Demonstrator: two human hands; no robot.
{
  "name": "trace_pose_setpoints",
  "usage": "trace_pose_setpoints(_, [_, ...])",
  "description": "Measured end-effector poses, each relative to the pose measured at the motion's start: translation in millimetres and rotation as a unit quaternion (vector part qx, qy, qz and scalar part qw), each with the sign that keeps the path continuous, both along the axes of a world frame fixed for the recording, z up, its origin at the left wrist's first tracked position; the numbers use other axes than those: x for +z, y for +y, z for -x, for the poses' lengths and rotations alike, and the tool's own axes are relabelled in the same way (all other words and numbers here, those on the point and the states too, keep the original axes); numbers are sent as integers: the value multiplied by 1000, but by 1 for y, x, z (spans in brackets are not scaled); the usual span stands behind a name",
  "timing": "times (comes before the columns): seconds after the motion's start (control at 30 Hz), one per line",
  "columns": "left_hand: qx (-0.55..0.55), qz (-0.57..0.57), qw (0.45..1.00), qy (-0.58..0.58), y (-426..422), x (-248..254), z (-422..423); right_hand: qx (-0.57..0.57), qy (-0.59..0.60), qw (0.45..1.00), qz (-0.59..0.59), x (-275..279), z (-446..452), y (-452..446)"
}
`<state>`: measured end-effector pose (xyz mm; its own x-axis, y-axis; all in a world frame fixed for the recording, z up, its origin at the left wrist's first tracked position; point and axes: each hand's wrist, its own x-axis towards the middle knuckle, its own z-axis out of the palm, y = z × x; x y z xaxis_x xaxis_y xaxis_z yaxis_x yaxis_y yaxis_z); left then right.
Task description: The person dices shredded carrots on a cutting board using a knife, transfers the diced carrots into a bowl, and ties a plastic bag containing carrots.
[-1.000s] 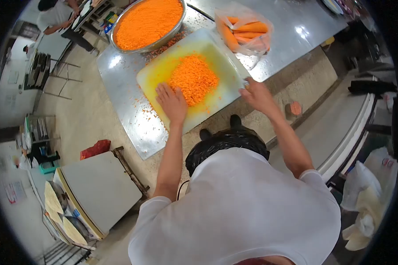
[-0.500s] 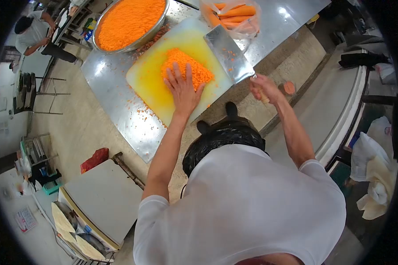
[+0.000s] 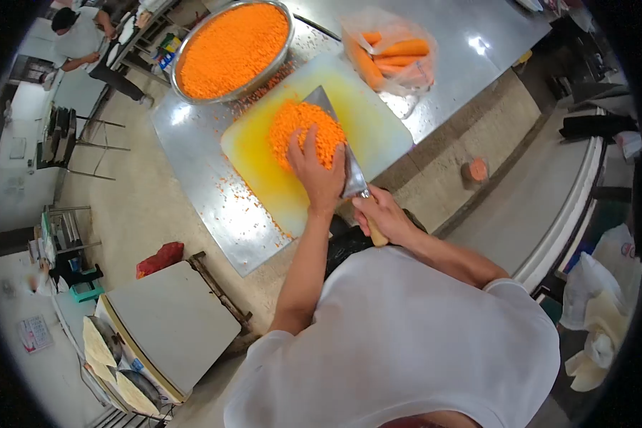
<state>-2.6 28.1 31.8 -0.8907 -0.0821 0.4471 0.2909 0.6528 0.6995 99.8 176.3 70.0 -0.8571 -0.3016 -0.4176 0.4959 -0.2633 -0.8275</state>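
A heap of finely chopped carrot (image 3: pixel 296 128) sits on the yellow-stained white cutting board (image 3: pixel 378 132). My left hand (image 3: pixel 317 175) rests on the near side of the heap, fingers spread and curved over it. My right hand (image 3: pixel 385 217) is wrapped around the wooden handle of a cleaver (image 3: pixel 352 178). The cleaver's blade lies against the right side of the heap, and part of it is hidden behind the carrot and my left fingers. Beyond the board, a large metal bowl (image 3: pixel 290 44) is full of chopped carrot.
A clear plastic bag of whole carrots (image 3: pixel 399 57) stands behind the board on the steel table (image 3: pixel 225 232). Carrot bits are scattered along the table's left part. A person (image 3: pixel 85 46) stands at the far left. A white-topped cabinet (image 3: pixel 171 314) is at lower left.
My right hand has brought the cleaver leftward from the board's right edge to the heap's side. My left hand has curled more, and the heap looks rounder. The camera view has shifted.
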Motion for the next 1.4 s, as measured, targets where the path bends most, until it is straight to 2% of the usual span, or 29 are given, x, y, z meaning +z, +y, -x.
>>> trace_pose_setpoints(0.1, [6, 9, 1000, 24, 5, 34, 14, -5, -5, 1000, 18, 28, 10, 1])
trace_pose_setpoints(0.2, [38, 33, 996, 78, -6, 61, 51, 14, 47, 998, 34, 46, 51, -6])
trace_pose_setpoints(0.3, [75, 50, 986, 142, -30, 83, 134, 25, 162, 986, 33, 69, 130, -21])
trace_pose_setpoints(0.33, [81, 42, 984, 150, -43, 87, 170, 47, 137, 988, 59, 72, 160, -24])
trace_pose_setpoints(0.4, [125, 56, 980, 145, -74, 87, 241, 73, 104, 990, 66, 80, 191, -25])
trace_pose_setpoints(0.47, [132, 134, 964, 189, -121, 39, 316, 82, 75, 993, 31, 86, 196, -22])
trace_pose_setpoints(0.57, [72, 198, 940, 269, -124, 50, 283, 87, 127, 986, -57, 48, 156, 4])
trace_pose_setpoints(0.63, [93, 126, 971, 182, -110, 49, 211, 58, 70, 991, -95, 43, 111, 36])
trace_pose_setpoints(0.7, [12, 31, 999, 39, -128, -2, 146, 79, 59, 984, -148, 15, 81, 78])
trace_pose_setpoints(0.77, [17, 37, 999, 24, -141, -77, 134, 67, 147, 960, -231, 3, 66, 111])
trace_pose_setpoints(0.83, [26, 81, 995, -56, -121, -95, 144, 71, 342, 849, -397, -19, 87, 140])
trace_pose_setpoints(0.87, [30, 105, 989, -96, -110, -101, 153, 144, 252, 842, -456, 6, 105, 146])
trace_pose_setpoints(0.93, [-119, 86, 986, -83, -94, -104, 173, 167, 320, 784, -505, -3, 146, 147])
trace_pose_setpoints(0.97, [-159, 93, 976, -114, -87, -90, 160, 173, 412, 718, -534, -11, 166, 142])
trace_pose_setpoints(1.03, [-229, 101, 953, -170, -71, -44, 131, 176, 414, 701, -553, -7, 187, 104])
trace_pose_setpoints(1.13, [-236, 37, 966, -102, -97, -37, 76, 213, 375, 712, -554, -26, 173, 57])
trace_pose_setpoints(1.23, [-66, -86, 993, -54, -130, -46, 52, 239, 315, 742, -542, -26, 115, 24])
trace_pose_setpoints(1.33, [9, -40, 995, -87, -133, -74, 83, 157, 361, 802, -450, -28, 86, 45])
trace_pose_setpoints(1.37, [16, 114, 993, -42, -123, -83, 89, 126, 317, 849, -403, -11, 80, 53])
trace_pose_setpoints(1.4, [-47, 110, 992, -34, -113, -84, 90, 101, 178, 918, -339, 4, 76, 64])
